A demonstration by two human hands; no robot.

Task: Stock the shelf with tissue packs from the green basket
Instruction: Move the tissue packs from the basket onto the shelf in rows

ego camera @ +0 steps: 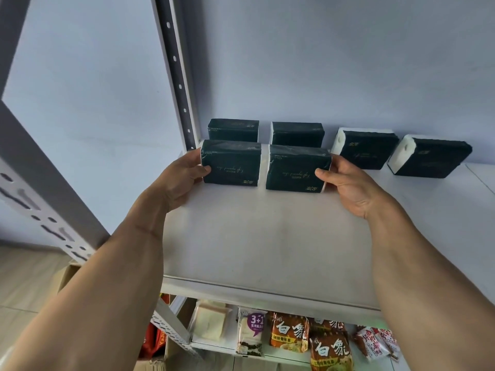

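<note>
On the white top shelf point(267, 236) lie several dark green tissue packs. My left hand point(178, 180) grips the left end of one pack point(231, 164). My right hand point(348, 186) grips the right end of a second pack point(296, 171). These two sit side by side on the shelf, in front of two packs point(233, 129) point(297, 133) at the back wall. Two more packs point(365, 148) point(431, 158) lie at an angle further right, their white ends showing. The green basket is out of view.
A perforated grey upright point(178, 76) stands at the shelf's back left corner, another post point(40, 196) nearer on the left. The lower shelf holds bread point(211, 321) and orange noodle packets point(290, 334). A cardboard box point(67, 274) sits on the floor at left.
</note>
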